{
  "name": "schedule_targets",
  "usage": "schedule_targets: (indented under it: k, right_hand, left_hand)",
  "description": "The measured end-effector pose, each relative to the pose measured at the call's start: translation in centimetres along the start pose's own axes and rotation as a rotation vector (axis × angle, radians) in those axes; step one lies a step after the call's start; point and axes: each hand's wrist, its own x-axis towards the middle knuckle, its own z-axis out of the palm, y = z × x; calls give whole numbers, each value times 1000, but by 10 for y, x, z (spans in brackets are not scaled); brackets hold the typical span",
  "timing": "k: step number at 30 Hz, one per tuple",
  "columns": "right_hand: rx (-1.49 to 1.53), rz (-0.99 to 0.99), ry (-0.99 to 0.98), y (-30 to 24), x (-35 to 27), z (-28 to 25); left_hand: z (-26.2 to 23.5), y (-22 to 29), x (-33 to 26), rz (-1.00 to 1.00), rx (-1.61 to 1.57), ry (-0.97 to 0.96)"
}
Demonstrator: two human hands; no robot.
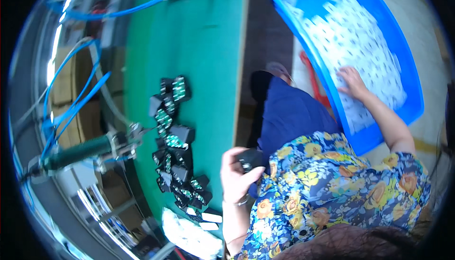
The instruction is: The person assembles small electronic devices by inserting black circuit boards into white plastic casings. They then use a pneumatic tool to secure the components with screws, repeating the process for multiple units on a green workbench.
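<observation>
My left hand (235,177) is closed around a small black box-shaped part (250,159), held beside the table's edge near my body. Light marks show on the part's face; its other sides are hidden by my fingers and partly blurred. My right hand (351,82) reaches into a large blue bin (313,54) on my right. Its fingers are apart, at the surface of many small white pieces (362,37) with dark spots. Whether it touches one of them is hard to tell. On the green table (208,46) lies a cluster of black box-shaped parts with green faces (173,140).
A green cylindrical tool (85,152) hangs at the left among coiled blue hoses (71,103). A clear plastic bag (189,234) lies at the table's near end, beside small white pieces (211,218). Something red (313,77) shows beside the bin.
</observation>
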Motion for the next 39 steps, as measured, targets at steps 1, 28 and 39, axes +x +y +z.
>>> schedule_targets:
  k: [1,28,39]
  right_hand:
    - [-1,-22,19,0,1,-2]
    - [758,-621,-603,-249,104,-76]
    - [2500,396,-585,-317,105,-21]
  left_hand:
    - [8,2,2,-44,-53,-9]
    - [3,-11,-7,-168,-314,-210]
    - [20,-12,-10,-8,-708,84]
